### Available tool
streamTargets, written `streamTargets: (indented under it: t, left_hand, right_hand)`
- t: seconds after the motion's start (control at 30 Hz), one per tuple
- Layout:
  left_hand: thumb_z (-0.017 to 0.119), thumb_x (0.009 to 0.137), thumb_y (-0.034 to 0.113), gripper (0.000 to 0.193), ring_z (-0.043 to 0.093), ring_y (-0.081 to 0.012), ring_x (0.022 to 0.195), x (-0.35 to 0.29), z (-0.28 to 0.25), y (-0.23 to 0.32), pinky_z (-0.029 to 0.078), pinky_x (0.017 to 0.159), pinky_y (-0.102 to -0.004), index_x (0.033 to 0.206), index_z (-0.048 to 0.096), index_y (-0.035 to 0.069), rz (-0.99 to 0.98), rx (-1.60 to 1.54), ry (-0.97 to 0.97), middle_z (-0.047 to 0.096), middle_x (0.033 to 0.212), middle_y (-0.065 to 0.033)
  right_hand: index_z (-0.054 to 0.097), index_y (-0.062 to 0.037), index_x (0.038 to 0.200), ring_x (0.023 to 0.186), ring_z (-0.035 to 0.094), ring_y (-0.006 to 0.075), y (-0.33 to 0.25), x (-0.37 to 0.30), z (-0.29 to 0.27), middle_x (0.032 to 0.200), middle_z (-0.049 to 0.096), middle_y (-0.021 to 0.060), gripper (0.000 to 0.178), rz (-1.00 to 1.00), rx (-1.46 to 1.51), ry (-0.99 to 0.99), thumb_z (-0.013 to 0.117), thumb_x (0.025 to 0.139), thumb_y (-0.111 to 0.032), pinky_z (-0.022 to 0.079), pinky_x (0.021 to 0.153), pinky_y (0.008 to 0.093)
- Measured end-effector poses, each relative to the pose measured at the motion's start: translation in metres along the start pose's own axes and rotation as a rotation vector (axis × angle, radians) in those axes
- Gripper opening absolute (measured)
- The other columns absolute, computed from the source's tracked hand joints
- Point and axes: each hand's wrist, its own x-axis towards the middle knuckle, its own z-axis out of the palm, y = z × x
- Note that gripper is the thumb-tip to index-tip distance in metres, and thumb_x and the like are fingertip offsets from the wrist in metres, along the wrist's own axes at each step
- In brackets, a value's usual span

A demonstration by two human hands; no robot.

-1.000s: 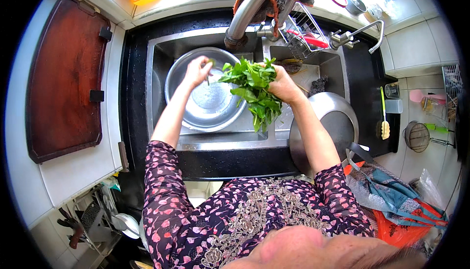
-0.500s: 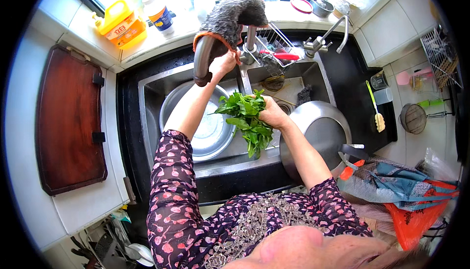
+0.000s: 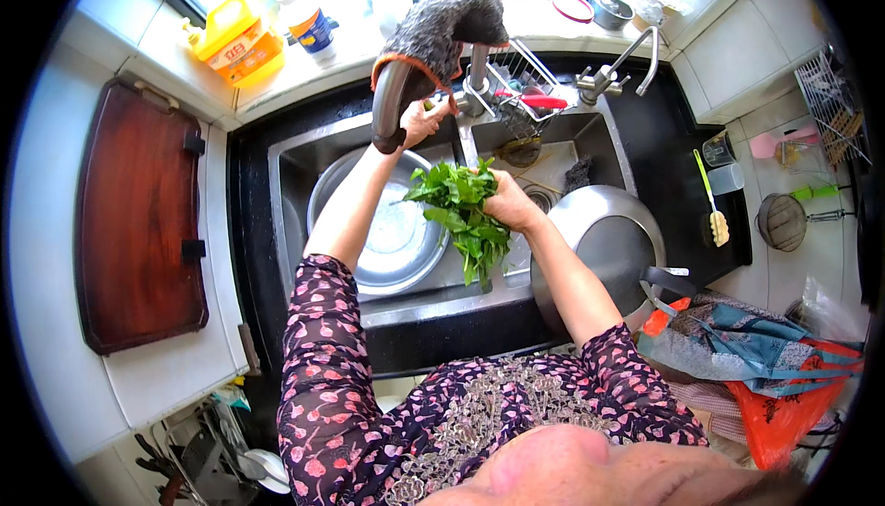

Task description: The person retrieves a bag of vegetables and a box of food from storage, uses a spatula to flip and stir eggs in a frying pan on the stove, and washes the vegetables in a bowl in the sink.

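A bunch of leafy greens [image 3: 466, 216] hangs from my right hand [image 3: 510, 202], whose fingers are closed round its stems. The leaves spread over the divider of the double sink [image 3: 498, 296]. My left hand [image 3: 424, 126] reaches past the faucet [image 3: 390, 110] to its base, with the fingers curled. What they grip there is partly hidden by the spout and the grey, orange-edged cloth [image 3: 438, 22] draped over it. Below my left forearm a round metal basin [image 3: 396, 239] sits in the left bowl. No running water can be made out.
A large steel pan [image 3: 599, 239] leans over the right bowl's near corner. Behind the divider stands a wire rack [image 3: 525, 73] with a red-handled tool. A second tap [image 3: 604, 82] rises at right. A yellow jug [image 3: 235, 45] lines the sill; a brown board [image 3: 138, 220] lies left.
The view has shifted slightly. My right hand and the greens have moved a little left against the sink. The left hand stays by the faucet base, its fingers now looking more curled.
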Motion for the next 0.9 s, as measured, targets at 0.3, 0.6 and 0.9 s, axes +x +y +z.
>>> streamTargets:
  t: [0.3,0.6,0.9]
  left_hand:
    - [0.059,0.091,0.025,0.022,0.05,-0.0059,0.061,-0.128,-0.112,0.014,0.041,0.052,-0.0209,0.094,0.064,0.004,-0.316,-0.179,-0.186,0.056,0.071,0.0016]
    - [0.06,0.09,0.023,0.018,0.05,-0.0054,0.057,-0.189,-0.158,-0.006,0.04,0.052,-0.0193,0.095,0.066,0.007,-0.27,-0.273,0.275,0.055,0.07,0.0025]
    - [0.062,0.09,0.023,0.017,0.052,-0.0046,0.06,-0.218,-0.178,-0.035,0.044,0.054,-0.0196,0.096,0.066,0.007,-0.319,-0.453,0.367,0.057,0.071,0.0029]
  right_hand:
    - [0.063,-0.0007,0.105,0.086,0.055,0.0087,0.002,0.045,0.052,0.094,0.063,-0.001,0.036,-0.069,-0.032,-0.034,0.055,0.071,0.005,0.045,0.079,0.0261]
    - [0.063,-0.0022,0.103,0.083,0.056,0.0104,-0.009,0.124,0.107,0.093,0.064,0.0021,0.03,-0.25,-0.239,-0.124,0.069,0.076,-0.014,0.047,0.076,0.03]
    - [0.062,-0.0004,0.107,0.083,0.057,0.0112,-0.007,0.051,0.063,0.089,0.066,0.0052,0.028,-0.295,-0.292,0.012,0.06,0.08,-0.009,0.047,0.078,0.0293]
